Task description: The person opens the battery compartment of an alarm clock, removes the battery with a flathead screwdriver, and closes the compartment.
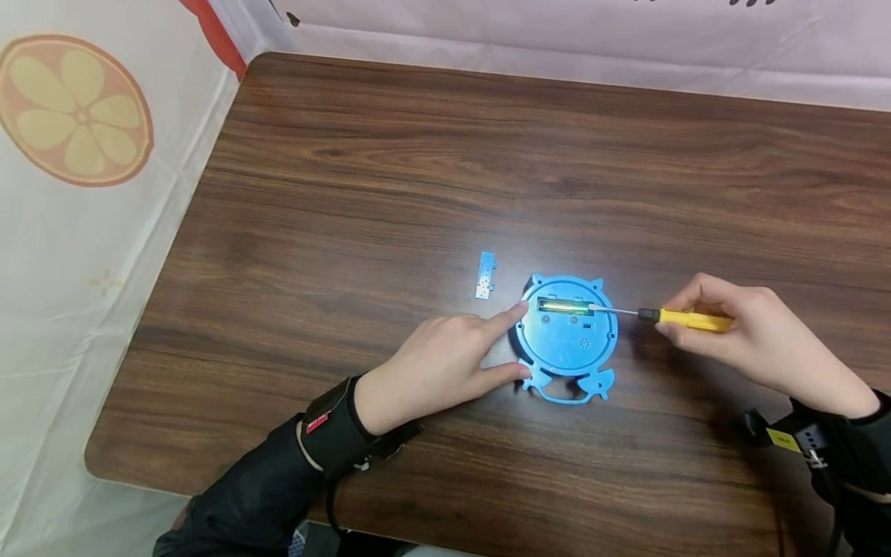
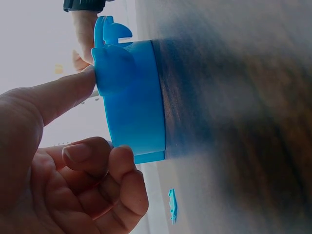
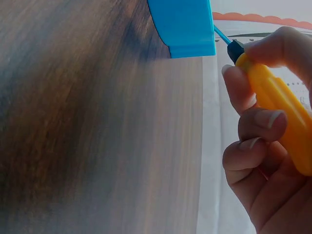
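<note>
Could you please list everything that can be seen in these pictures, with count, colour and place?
blue clock: one, blue, round with ears and feet, lying back-up on the table, right of centre near the front; a green battery shows in its open slot.
battery cover: one, pale blue, small and flat, lying on the table just left of the clock, apart from it.
screwdriver: one, yellow handle with black collar and metal shaft, its tip reaching into the clock's slot.
table: one, dark brown wood grain.
cloth backdrop: white, with an orange-slice print, left of and behind the table.
left hand: one, forefinger and thumb touching the clock's left edge.
right hand: one, gripping the screwdriver handle.
</note>
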`<state>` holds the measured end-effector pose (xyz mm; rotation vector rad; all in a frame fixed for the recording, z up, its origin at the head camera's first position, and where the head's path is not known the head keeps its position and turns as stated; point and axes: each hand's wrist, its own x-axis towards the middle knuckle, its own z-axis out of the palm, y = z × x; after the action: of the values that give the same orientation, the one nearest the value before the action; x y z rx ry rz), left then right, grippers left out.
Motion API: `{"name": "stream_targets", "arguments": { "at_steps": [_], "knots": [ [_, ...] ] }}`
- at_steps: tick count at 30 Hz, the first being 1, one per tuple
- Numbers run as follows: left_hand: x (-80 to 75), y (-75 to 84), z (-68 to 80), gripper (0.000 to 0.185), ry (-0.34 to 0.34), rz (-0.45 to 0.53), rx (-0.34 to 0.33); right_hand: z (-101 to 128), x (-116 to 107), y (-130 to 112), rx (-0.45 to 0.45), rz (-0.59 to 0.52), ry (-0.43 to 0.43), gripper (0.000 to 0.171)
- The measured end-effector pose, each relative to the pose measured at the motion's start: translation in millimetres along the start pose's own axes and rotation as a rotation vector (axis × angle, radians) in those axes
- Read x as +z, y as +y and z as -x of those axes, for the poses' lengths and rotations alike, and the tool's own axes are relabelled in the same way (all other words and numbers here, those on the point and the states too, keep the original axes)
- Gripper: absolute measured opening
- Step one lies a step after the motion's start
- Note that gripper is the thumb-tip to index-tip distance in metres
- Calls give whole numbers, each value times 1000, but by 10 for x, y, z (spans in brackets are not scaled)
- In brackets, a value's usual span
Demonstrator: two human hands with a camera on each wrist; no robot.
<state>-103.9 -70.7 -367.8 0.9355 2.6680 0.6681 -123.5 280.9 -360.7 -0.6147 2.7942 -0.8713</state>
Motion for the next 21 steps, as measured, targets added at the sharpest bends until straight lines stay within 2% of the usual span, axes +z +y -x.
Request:
{"name": "stream_targets", "arguments": {
  "at_steps": [6, 13, 21],
  "knots": [
    [-13, -8, 18, 70, -6, 0, -12, -18, 53, 26, -3, -7, -10, 23],
    [-8, -17, 34, 70, 6, -9, -14, -107, 172, 11, -72, -123, -83, 21],
    [4, 0, 42, 70, 22, -13, 1, -131, 122, -30, -66, -42, -82, 20]
  ]
}}
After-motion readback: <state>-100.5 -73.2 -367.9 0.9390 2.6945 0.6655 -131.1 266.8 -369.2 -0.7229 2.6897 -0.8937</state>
